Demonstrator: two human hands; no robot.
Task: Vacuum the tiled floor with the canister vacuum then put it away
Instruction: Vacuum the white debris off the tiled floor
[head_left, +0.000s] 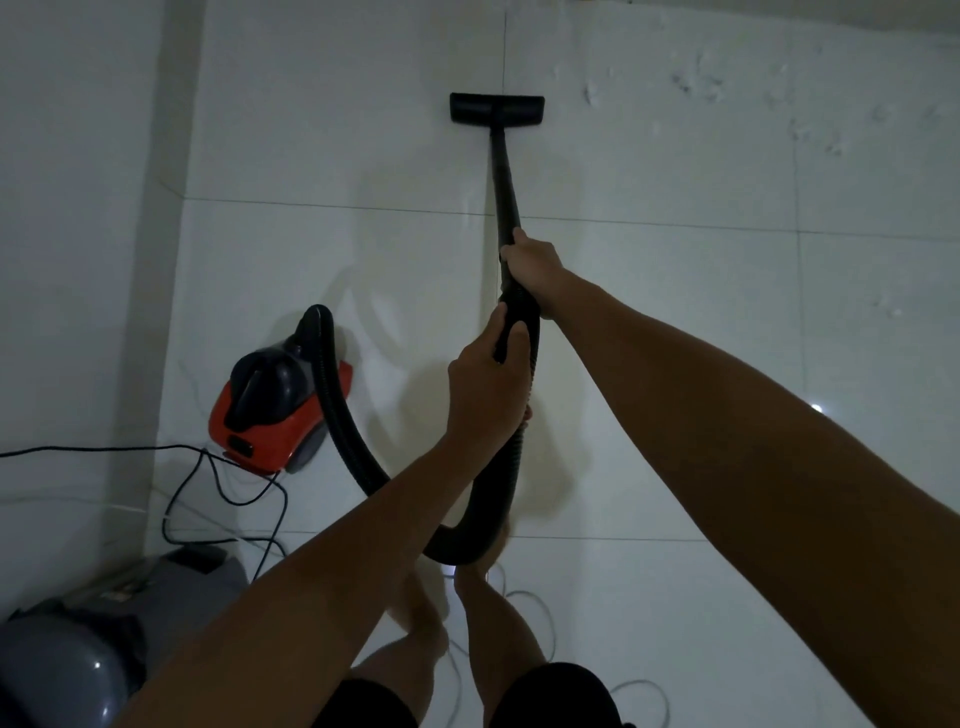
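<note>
Two hands, left hand (485, 384) and right hand (535, 265), each grip closed round one black wand (505, 187); one red canister vacuum (275, 410) sits beside.

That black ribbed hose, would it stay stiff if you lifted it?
Probably floppy: the hose sags in a loop from the canister to the left hand. Its ribs suggest easy bending. It looks light.

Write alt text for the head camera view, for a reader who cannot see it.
Both hands grip a black vacuum wand, the right hand above the left hand, pushing its floor nozzle across white floor tiles. A red and black canister vacuum sits to the left, joined by a looping black hose, with its power cord trailing beside it.
</note>
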